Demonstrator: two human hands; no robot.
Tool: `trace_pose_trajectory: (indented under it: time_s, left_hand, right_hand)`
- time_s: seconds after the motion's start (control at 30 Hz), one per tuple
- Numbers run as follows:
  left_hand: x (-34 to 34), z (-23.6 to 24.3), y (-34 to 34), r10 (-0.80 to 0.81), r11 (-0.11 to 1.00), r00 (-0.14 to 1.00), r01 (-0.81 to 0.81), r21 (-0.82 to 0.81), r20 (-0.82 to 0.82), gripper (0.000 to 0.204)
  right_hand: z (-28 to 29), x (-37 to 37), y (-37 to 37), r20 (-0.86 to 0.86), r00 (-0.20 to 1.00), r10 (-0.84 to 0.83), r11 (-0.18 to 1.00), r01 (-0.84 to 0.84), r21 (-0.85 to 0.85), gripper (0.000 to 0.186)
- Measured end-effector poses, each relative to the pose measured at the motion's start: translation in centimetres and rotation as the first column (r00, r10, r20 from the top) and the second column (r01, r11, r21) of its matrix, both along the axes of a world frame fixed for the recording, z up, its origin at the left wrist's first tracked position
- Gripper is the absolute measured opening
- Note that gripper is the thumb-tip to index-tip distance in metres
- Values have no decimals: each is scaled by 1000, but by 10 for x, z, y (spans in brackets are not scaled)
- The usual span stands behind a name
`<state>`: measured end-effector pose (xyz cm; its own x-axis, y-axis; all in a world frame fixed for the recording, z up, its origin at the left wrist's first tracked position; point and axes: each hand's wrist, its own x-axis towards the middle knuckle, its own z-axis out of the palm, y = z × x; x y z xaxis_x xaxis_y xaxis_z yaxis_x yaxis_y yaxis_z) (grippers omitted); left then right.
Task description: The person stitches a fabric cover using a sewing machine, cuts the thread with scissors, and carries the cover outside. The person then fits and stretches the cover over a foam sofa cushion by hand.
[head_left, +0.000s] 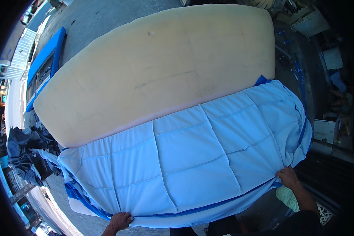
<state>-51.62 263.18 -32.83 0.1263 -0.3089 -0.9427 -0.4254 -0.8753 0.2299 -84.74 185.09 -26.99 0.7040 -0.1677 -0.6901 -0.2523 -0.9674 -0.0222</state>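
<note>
A large beige foam slab with a curved far edge lies in front of me. Its near part is covered by a pale blue fabric cover with a grid of raised seams and darker blue edging. At the near left edge of the cover, my left hand has its fingers closed on the cloth. Farther right, my right hand grips the cover's edge near its rounded right corner. A dark blue flap sticks up where cover meets foam on the right. The underside of the slab is hidden.
Crumpled dark cloth lies at the left. A blue-framed panel stands beyond it on the grey floor. Boxes and scraps crowd the dim right side. Pale green cloth hangs by my right forearm.
</note>
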Motion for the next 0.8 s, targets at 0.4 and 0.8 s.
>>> trace_pose_trajectory:
  time_s: [0.4,0.8]
  left_hand:
    - [-115,70,-47,352,936,703,-257,-242,618,49]
    - [-202,-21,44,845,362,145,-864,-349,515,42]
  right_hand:
    - [28,-50,151,-351,877,-327,886,414,208,31]
    - [-13,-57,264,-317,505,-803,407,853,327,34]
